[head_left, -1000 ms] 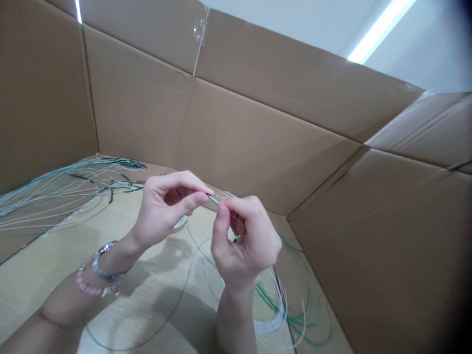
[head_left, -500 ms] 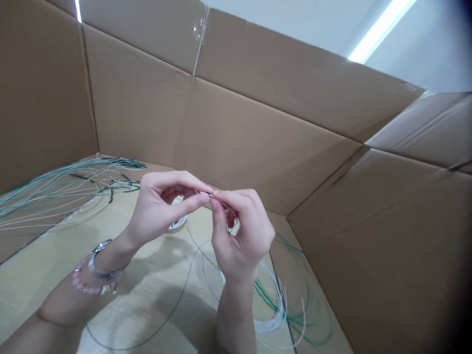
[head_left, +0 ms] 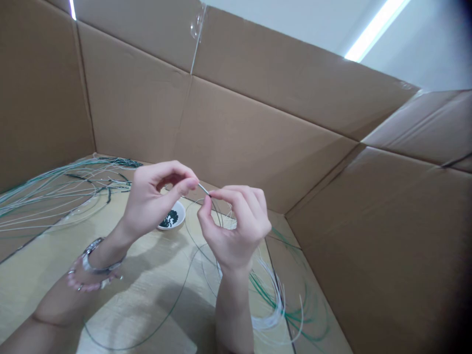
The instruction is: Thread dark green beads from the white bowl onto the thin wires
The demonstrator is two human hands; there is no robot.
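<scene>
My left hand [head_left: 149,199] pinches one end of a thin, pale length of wire [head_left: 204,189] between thumb and forefinger. Facing it, my right hand [head_left: 238,226] has thumb and forefinger closed at the other end of that length, where a tiny dark spot shows; I cannot make out what it is. Thin strands hang behind the right fingers. Partly behind my left hand stands a white bowl [head_left: 182,210] with many small dark pieces [head_left: 169,219] in it. A thin dark green wire [head_left: 176,301] curves over the tabletop below both hands.
Green and white wires [head_left: 44,189], some with dark sections, lie at the far left. Coiled white wires [head_left: 271,319] and green wires [head_left: 263,290] lie at the right. Cardboard walls [head_left: 258,142] enclose the table [head_left: 147,305] at the back and sides.
The fingertips met half a second ago and now stand apart, a pale stretch of wire showing between them. My left hand has moved left and up, uncovering more of the bowl.
</scene>
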